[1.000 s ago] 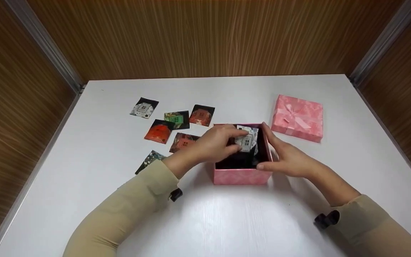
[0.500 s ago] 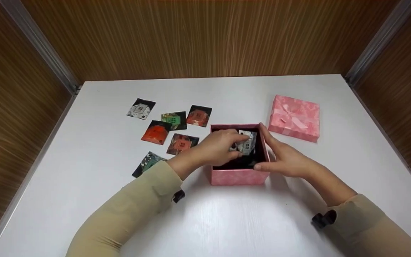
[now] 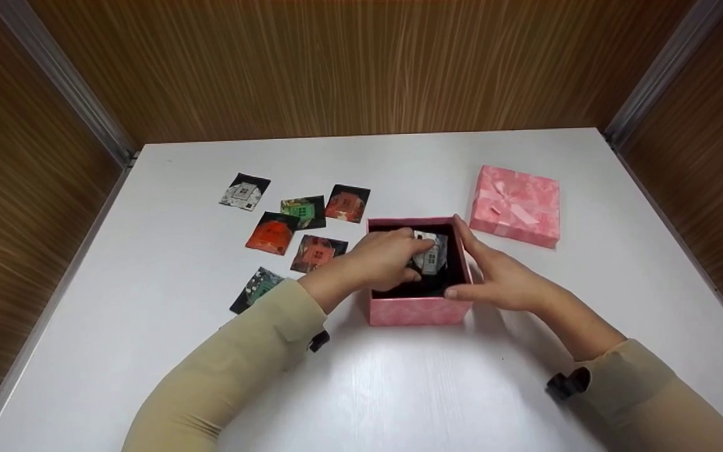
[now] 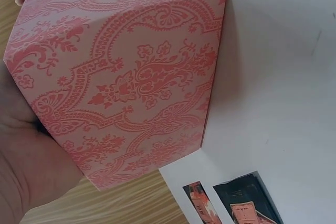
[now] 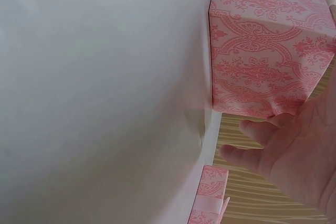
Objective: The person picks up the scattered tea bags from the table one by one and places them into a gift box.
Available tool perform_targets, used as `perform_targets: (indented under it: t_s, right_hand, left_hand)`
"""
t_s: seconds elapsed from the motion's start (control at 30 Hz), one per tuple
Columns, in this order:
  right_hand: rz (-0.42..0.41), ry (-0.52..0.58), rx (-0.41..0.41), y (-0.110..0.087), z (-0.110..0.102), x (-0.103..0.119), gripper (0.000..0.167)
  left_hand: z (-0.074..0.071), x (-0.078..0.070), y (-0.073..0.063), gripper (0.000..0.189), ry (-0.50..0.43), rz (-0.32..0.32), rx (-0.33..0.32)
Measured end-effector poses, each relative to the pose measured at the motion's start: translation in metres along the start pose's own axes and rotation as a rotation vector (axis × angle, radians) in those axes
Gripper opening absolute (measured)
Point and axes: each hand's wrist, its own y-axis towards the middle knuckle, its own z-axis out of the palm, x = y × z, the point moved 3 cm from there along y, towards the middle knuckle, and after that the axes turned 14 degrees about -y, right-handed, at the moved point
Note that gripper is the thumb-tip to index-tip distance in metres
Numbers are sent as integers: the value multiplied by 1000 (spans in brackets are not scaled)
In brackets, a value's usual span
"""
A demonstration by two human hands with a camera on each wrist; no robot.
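An open pink box [image 3: 418,312] with a dark inside stands on the white table in the head view. My left hand [image 3: 381,258] reaches over its left wall and pinches a small pale grey patterned packet [image 3: 433,256] between thumb and index finger inside the box. The other left fingers are hidden. At the box's right side, my right hand [image 3: 503,276] holds the wall, thumb on the front rim and a finger at the back corner. In the right wrist view, two fingers [image 5: 244,156] of that hand stick out past the box. The wrist views show only the box's outside, with its floral pattern.
Left of the box lie several flat packets: black-and-white [image 3: 245,191], green [image 3: 304,212], red [image 3: 348,203], orange-red [image 3: 272,233], another red [image 3: 317,253] and teal [image 3: 258,289], partly behind the left sleeve. The pink lid [image 3: 515,206] with a bow lies at the back right. Wooden panels [image 3: 361,69] enclose the table.
The left hand has lowered the pale grey packet slightly deeper into the box. The right hand keeps its hold on the box. The whole view has shifted a little.
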Motion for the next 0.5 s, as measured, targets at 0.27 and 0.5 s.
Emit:
perform_targets:
  t_s: [0.27, 0.5]
  right_hand:
    - [-3, 1, 3, 0, 0, 0, 117]
    - [3, -7, 9, 0, 0, 1, 117]
  left_hand:
    - [1, -1, 6, 62, 65, -13, -3]
    - [2, -2, 9, 57, 116, -25, 6]
